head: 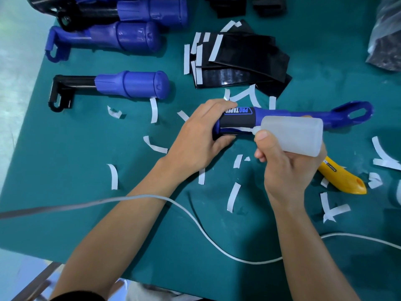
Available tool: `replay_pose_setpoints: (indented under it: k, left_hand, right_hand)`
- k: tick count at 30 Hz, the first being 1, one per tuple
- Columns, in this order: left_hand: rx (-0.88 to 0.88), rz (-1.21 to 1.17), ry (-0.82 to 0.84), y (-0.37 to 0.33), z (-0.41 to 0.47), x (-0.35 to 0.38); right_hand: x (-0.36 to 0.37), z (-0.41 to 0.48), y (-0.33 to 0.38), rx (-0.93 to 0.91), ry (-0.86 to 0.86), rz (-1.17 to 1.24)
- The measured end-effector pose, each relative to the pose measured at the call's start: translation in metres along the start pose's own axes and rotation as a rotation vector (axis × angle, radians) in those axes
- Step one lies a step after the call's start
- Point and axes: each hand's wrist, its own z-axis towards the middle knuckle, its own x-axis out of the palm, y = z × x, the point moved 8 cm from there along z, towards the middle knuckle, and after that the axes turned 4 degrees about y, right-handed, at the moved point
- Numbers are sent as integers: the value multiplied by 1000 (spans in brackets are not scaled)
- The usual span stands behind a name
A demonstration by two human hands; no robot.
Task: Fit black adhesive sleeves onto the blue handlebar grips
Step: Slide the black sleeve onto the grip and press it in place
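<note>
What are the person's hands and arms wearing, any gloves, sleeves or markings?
No gloves, rings or watch: left hand and right hand are bare, forearms too. A black garment sleeve edge shows at the left upper arm, at the frame's bottom. A white cable crosses the left forearm; no markings visible.

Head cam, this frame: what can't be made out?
Head view:
- Squeeze bottle nozzle: partly behind the right hand's thumb; any liquid too small to see.
- Blue grip's left end: covered by the left hand.
- Yellow cutter: one end under the right hand; label too small.
- Plastic bag: cut by the right edge, contents blurred.
</note>
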Motion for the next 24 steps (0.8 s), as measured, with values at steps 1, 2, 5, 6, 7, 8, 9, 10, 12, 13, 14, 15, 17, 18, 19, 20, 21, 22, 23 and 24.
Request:
replay_pose_setpoints:
  k: [1, 2, 5, 6, 7, 8, 9, 10, 12, 13, 14, 15, 17, 18, 19, 20, 21, 22, 23, 24]
  left_hand:
    - [-1, 0, 2, 0, 0, 0]
    - [0, -1, 3, 0, 0, 0]
    - [2, -5, 4, 0, 0, 0]
    - [1, -5, 6, 0, 0, 0]
    - [0, -5, 7, 0, 0, 0]
    - [-1, -5, 6, 0, 0, 0]
    - [-2, -3, 6, 1, 0, 0]
    - [-3, -2, 6, 1, 0, 0]
    - [-3, -3, 5, 1, 0, 0]
    - [-2, -4, 5, 1, 0, 0]
    - [-2, -6, 6, 1, -1, 1]
    - [-2, -7, 7, 1, -1, 1]
    - [-1, -7, 9, 1, -1, 1]
    - [0, -6, 9, 0, -1, 1]
    - [1, -5, 8, 0, -1, 0]
    - [3, -5, 6, 0, -1, 0]
    - [7, -6, 5, 0, 0, 0]
    - [9, -7, 5, 0, 0, 0]
    - [11, -7, 5, 0, 0, 0]
    - [12, -7, 4, 0, 0, 0]
  right_hand:
    - [0, 0, 0, 2, 0, 6]
    - [0, 1, 0, 1, 2, 10]
    - [0, 1, 0, -7, 5, 3]
    - [0, 1, 0, -11, 4, 0]
    - [0, 1, 1, -17, 3, -2]
    - [-1, 1, 2, -22, 5, -5]
    - [0, 1, 2, -25, 9, -6]
    - [0, 1, 1, -25, 12, -5]
    - [-1, 2, 1, -29, 11, -1]
    - [-1, 2, 0, -30, 12, 0]
    - [-1, 2, -1, -28, 15, 3]
    - [-1, 2, -2, -23, 20, 12]
    - [-1, 1, -3, -13, 29, 43]
    - [-1, 1, -4, -10, 36, 55]
    - [-1, 1, -4, -8, 42, 63]
    - [0, 1, -5, -5, 46, 69]
    - [0, 1, -5, -3, 50, 72]
    - [1, 1, -6, -2, 51, 73]
    - [1, 1, -6, -1, 50, 73]
    - [1, 1, -6, 1, 46, 75]
